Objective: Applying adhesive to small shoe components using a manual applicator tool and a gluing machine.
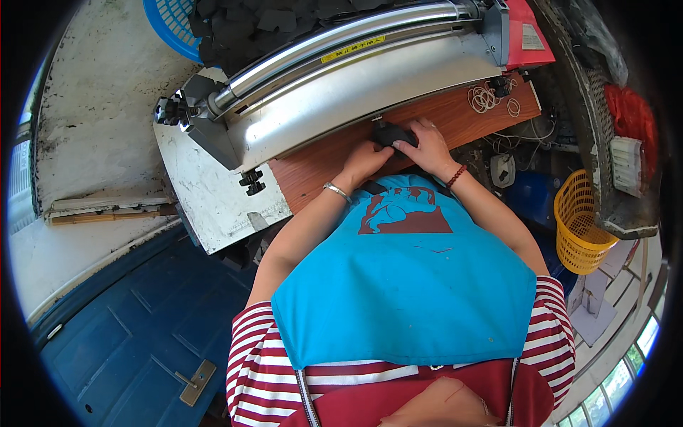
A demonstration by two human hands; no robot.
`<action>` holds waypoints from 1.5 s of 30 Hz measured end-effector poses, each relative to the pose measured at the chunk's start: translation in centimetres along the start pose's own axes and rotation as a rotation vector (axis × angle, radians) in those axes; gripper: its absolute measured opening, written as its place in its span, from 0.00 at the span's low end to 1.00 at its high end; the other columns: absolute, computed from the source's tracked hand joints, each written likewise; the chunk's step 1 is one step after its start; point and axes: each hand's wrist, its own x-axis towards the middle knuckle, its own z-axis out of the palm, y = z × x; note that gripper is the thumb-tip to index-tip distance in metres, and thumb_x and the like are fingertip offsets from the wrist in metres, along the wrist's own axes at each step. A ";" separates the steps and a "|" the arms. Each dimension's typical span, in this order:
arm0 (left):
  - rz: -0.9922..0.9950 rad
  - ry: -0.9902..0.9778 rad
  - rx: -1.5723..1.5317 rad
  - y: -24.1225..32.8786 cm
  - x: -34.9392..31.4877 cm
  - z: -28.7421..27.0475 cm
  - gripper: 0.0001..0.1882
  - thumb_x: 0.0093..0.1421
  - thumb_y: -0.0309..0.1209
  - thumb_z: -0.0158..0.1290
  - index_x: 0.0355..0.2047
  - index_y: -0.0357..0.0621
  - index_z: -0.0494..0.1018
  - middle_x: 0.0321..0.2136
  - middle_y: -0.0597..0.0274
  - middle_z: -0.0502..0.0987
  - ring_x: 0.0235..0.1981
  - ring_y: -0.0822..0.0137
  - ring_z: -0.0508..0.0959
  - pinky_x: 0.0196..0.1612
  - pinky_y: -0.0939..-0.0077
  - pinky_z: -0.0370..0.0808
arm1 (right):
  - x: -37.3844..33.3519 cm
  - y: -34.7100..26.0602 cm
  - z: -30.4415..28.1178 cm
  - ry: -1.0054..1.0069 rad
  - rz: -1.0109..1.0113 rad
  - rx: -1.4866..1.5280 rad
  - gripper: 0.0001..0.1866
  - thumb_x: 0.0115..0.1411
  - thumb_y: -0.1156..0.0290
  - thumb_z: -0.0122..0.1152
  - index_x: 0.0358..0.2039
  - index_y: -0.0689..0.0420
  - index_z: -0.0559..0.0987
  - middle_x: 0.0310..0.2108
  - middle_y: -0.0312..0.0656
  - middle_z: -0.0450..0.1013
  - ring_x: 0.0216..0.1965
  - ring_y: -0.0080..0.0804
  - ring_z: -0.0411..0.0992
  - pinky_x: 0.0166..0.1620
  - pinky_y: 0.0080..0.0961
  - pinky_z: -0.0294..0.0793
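Both my hands are at the front edge of a silver roller machine [356,78], over a wood-grain board [306,174]. Between them is a small dark grey piece [393,134], flat-looking; its material is too small to tell. My left hand [365,161] grips its near left side, fingers curled and partly hidden. From the right, my right hand [428,147] holds the same piece, with the thumb on top. The piece lies close to the machine's metal feed plate [313,110].
Dark cut pieces [277,21] are heaped behind the rollers, beside a blue basket [171,28]. Loops of pale cord [484,98] lie on the board's right end. A yellow basket [580,228] stands at right. Black knobs [251,182] jut from the machine's left. A blue door [142,320] is lower left.
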 end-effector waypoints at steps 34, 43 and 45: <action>0.670 0.047 -0.641 12.5 -12.8 -2.2 0.19 0.53 0.33 0.60 0.42 0.39 0.67 0.33 0.58 0.75 0.33 0.65 0.78 0.36 0.71 0.77 | -2.5 -7.7 -9.6 -0.194 0.103 1.267 0.14 0.61 0.70 0.60 0.46 0.62 0.76 0.36 0.39 0.76 0.33 0.19 0.74 0.33 0.17 0.75; 0.706 0.053 -0.550 13.8 -13.0 -2.2 0.20 0.59 0.21 0.50 0.53 0.34 0.69 0.42 0.57 0.77 0.41 0.65 0.78 0.45 0.73 0.77 | -1.5 -8.4 -8.3 -0.059 0.094 1.251 0.12 0.63 0.71 0.57 0.45 0.61 0.76 0.33 0.39 0.76 0.27 0.20 0.73 0.31 0.18 0.74; 0.981 0.422 -0.141 14.5 -13.2 -1.3 0.20 0.59 0.17 0.50 0.53 0.37 0.70 0.44 0.58 0.77 0.43 0.71 0.76 0.48 0.78 0.72 | -1.1 -8.8 -7.6 0.206 -0.098 0.821 0.12 0.63 0.72 0.57 0.46 0.61 0.76 0.32 0.37 0.77 0.29 0.20 0.74 0.33 0.20 0.75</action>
